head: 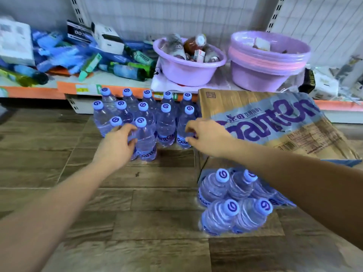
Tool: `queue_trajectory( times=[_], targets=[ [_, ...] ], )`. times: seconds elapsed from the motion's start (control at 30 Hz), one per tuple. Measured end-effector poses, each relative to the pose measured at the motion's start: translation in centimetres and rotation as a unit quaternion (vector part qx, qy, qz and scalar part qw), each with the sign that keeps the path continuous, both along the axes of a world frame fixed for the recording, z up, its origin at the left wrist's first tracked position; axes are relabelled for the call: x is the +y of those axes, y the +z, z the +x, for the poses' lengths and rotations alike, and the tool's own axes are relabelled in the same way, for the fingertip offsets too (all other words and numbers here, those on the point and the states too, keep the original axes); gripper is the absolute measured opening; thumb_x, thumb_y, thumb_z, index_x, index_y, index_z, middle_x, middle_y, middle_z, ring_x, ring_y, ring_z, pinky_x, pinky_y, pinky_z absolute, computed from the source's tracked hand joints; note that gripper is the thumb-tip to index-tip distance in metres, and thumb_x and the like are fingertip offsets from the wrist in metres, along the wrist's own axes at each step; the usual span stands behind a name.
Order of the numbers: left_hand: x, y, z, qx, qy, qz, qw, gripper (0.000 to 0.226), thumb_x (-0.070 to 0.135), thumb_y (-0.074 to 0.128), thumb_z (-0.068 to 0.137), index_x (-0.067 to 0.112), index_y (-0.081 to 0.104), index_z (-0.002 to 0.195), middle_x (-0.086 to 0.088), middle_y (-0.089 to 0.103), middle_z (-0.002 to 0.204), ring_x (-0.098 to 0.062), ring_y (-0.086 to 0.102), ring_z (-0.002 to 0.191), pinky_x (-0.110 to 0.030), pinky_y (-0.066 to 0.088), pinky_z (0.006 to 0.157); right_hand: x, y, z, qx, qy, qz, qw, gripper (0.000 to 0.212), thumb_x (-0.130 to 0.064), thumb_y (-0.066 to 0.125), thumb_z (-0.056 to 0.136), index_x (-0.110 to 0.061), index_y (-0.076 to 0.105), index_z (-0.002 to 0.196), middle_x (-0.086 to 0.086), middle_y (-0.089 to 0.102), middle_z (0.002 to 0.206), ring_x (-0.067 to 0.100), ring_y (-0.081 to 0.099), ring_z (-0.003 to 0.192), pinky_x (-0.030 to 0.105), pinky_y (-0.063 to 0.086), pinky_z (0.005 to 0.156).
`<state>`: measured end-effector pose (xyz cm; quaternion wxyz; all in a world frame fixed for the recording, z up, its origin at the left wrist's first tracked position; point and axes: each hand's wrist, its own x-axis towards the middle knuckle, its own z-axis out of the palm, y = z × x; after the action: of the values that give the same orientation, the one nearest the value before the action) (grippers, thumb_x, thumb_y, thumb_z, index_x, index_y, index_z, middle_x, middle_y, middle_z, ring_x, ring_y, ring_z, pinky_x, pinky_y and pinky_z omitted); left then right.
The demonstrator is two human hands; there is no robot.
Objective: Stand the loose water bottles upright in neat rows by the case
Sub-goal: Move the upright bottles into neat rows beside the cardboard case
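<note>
You are reaching both bare arms out over a wood-patterned floor (pixel 137 203), where water bottles with pale blue caps are standing in rows (pixel 145 103) just left of the cardboard case (pixel 235 103). Five are lining the back row against the base of the shelf (pixel 35 92), five more are filling the middle row, and two are starting the front row. Your left hand (pixel 117 142) is gripping the front-left bottle (pixel 115 121), fingers curled round its body so that only the cap and a strip near the base are showing; it is touching its neighbour, the second front bottle (pixel 145 142), which is standing upright. Your right hand (pixel 206 136) is closing thumb and curled fingers on the side of the end bottle (pixel 182 124), the right-most of the middle row, just beside the case. The case is lying to the right with its printed purple top tilting up toward the shelf. Below that, under your right forearm, the loose bottles (pixel 225 201) are lying on their sides in a tight cluster, caps pointing at you. On the shelf behind, a purple basin (pixel 188 72) is holding bottles and packets, a stack of basins (pixel 269 63) is sitting to its right, and blue packaged goods (pixel 59 50) are piling up on the left.
</note>
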<state>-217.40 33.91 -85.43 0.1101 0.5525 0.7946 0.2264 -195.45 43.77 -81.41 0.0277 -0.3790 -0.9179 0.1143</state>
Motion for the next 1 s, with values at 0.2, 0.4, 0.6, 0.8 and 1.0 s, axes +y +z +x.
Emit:
queue_trajectory(
  times=[0.2, 0.4, 0.6, 0.8, 1.0],
  targets=[
    [2.3, -0.5, -6.8, 0.046, 0.035, -0.005, 0.998, 0.044, 0.010, 0.058, 0.085, 0.012, 0.048, 0.128, -0.024, 0.050, 0.126, -0.045, 0.050, 0.113, -0.051, 0.044, 0.095, 1.8, -2.3, -10.5, -0.038, 0.050, -0.021, 0.998, 0.053, -0.027, 0.052, 0.094, -0.014, 0.032, 0.142, 0.016, 0.043, 0.132, 0.035, 0.053, 0.111, 0.039, 0.047, 0.087],
    [5.1, -2.7, -8.4, 0.034, -0.033, -0.076, 0.996, 0.059, 0.007, 0.057, 0.087, 0.010, 0.034, 0.141, -0.018, 0.039, 0.142, -0.035, 0.040, 0.131, -0.040, 0.035, 0.105, 3.2, -4.4, -15.7, -0.110, 0.083, -0.031, 0.990, 0.063, -0.027, 0.052, 0.094, -0.022, 0.022, 0.149, 0.015, 0.033, 0.140, 0.037, 0.048, 0.121, 0.044, 0.046, 0.096],
    [3.7, -2.8, -7.6, 0.112, -0.035, -0.044, 0.992, 0.041, 0.023, 0.060, 0.087, 0.014, 0.049, 0.125, -0.017, 0.057, 0.123, -0.041, 0.055, 0.108, -0.043, 0.045, 0.081, 2.4, -5.9, -15.5, -0.044, 0.031, -0.036, 0.998, 0.035, -0.023, 0.057, 0.092, -0.013, 0.045, 0.124, 0.016, 0.039, 0.120, 0.035, 0.052, 0.085, 0.038, 0.049, 0.076],
    [3.1, -2.1, -5.8, 0.264, -0.068, -0.085, 0.958, 0.034, 0.018, 0.050, 0.093, 0.002, 0.042, 0.121, -0.021, 0.050, 0.115, -0.042, 0.057, 0.101, -0.038, 0.032, 0.064, 1.6, -5.2, -14.1, 0.015, -0.002, -0.066, 0.998, 0.020, -0.016, 0.054, 0.091, -0.014, 0.055, 0.111, 0.004, 0.034, 0.101, 0.035, 0.055, 0.091, 0.039, 0.051, 0.081],
    [2.7, 1.4, -4.5, 0.278, -0.084, -0.106, 0.951, 0.031, 0.018, 0.053, 0.089, -0.001, 0.047, 0.113, -0.024, 0.054, 0.115, -0.042, 0.056, 0.106, -0.044, 0.046, 0.076, 0.7, -1.5, -12.2, 0.093, -0.024, -0.014, 0.995, 0.024, -0.011, 0.052, 0.082, -0.014, 0.063, 0.103, 0.010, 0.045, 0.091, 0.033, 0.053, 0.093, 0.027, 0.037, 0.069]
  ],
)
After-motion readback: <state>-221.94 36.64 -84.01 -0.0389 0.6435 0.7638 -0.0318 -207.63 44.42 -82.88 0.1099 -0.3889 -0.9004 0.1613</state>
